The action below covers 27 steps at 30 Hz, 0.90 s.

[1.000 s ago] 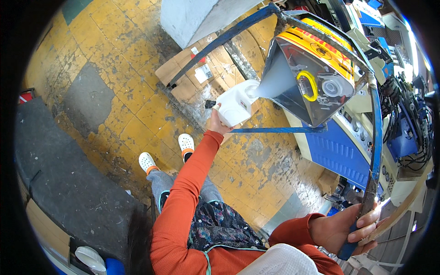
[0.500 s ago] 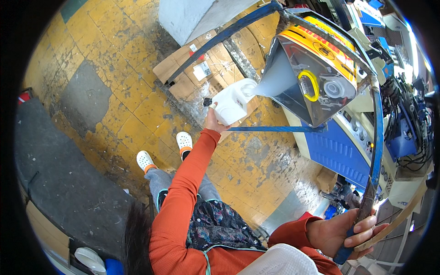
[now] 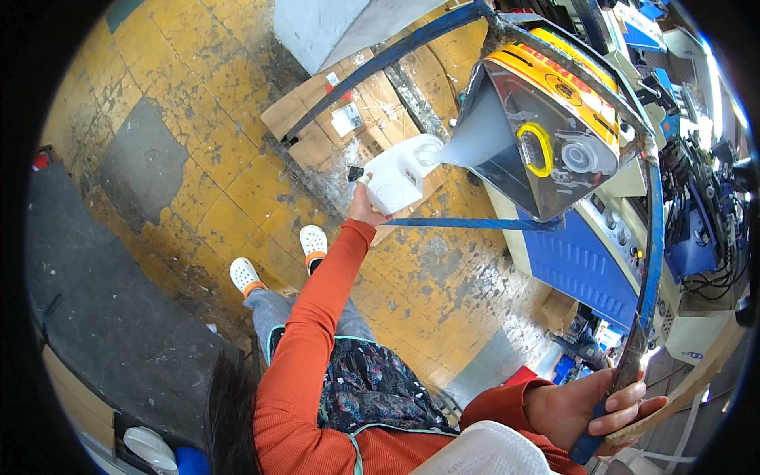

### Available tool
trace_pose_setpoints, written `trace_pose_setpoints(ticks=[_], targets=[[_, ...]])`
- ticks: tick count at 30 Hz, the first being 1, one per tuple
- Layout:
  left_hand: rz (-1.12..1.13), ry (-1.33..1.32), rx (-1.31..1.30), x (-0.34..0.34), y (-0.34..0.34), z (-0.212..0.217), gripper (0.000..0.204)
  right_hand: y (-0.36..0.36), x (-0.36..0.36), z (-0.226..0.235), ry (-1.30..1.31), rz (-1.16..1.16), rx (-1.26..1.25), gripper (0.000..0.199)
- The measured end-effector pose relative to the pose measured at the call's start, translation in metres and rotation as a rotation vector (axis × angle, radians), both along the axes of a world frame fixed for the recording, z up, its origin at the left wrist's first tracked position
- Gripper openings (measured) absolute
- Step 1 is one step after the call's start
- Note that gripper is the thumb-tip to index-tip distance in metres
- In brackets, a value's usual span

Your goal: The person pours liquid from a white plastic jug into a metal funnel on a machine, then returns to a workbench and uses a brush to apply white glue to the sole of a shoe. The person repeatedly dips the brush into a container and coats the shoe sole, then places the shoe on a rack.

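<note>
White jug (image 3: 396,178) sits tipped up in the left hand (image 3: 366,207), its mouth pressed toward the open side of the metal hopper (image 3: 529,138), high above the yellow floor (image 3: 198,119). Flattened cardboard (image 3: 336,119) lies on that floor directly below, near the foot of the blue frame rail (image 3: 388,57). The left hand is closed around the jug's lower end, arm stretched out full length, so the load hangs far from the body; I reckon a firm wrist and a slow tilt matter most, keeping the spout inside the hopper's rim so nothing runs down its sloped wall. Further right, the yellow ring (image 3: 537,149) on the hopper's window stays clear of the pour. At the far right the right hand (image 3: 595,405) is wrapped tight around the blue upright bar (image 3: 645,293) beside the blue machine cabinet (image 3: 586,257); holding that grip steady looks wise for balance while reaching this far.
</note>
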<state>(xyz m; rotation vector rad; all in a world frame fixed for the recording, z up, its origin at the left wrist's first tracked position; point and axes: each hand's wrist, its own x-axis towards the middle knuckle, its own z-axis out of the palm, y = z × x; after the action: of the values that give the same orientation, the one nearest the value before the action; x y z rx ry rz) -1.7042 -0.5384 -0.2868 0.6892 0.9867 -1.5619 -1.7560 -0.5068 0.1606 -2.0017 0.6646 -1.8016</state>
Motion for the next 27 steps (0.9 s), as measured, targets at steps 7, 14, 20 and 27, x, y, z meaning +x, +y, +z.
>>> trace_pose_setpoints(ticks=[7, 14, 20, 27], targets=[[-0.034, 0.034, -0.029, 0.001, -0.005, -0.008, 0.065, 0.0, -0.003, 0.001, 0.039, 0.001, -0.036, 0.058], [-0.027, 0.038, -0.127, -0.003, -0.007, -0.027, 0.062, 0.0, -0.006, 0.004, 0.039, 0.078, -0.018, 0.059], [-0.05, 0.012, -0.13, -0.001, -0.013, -0.032, 0.064, -0.005, -0.011, 0.008, 0.009, 0.16, -0.017, 0.058], [-0.06, -0.054, -0.193, 0.003, -0.017, -0.029, 0.063, -0.004, 0.002, 0.006, 0.037, 0.221, -0.01, 0.056]])
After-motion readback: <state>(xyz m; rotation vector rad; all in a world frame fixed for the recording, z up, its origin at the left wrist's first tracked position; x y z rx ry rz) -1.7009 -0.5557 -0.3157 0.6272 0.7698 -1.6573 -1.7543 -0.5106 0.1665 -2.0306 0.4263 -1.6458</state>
